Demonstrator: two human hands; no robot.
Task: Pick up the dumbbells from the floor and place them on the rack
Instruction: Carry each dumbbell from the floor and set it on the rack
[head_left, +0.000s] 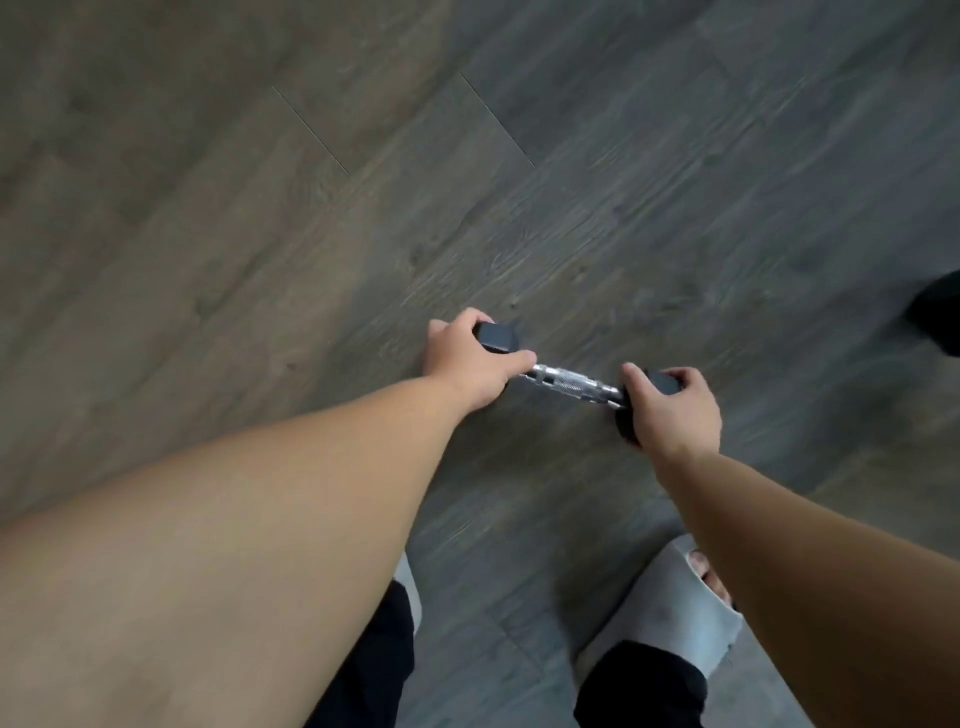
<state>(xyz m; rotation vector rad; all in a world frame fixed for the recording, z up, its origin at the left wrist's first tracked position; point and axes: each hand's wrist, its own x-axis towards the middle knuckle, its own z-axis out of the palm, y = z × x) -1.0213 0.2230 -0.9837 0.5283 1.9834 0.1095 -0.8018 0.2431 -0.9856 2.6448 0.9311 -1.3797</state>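
Observation:
A dumbbell (569, 383) with black heads and a knurled chrome handle lies across the middle of the view, over the grey wood floor. My left hand (467, 366) wraps the left black head. My right hand (672, 410) wraps the right black head. Only the handle and parts of both heads show between my fingers. Whether the dumbbell rests on the floor or hangs just above it, I cannot tell. No rack is in view.
Grey wood-plank floor (260, 208) fills the view. My feet in light slippers (670, 603) and dark trouser legs stand at the bottom. A dark object (937, 312) pokes in at the right edge.

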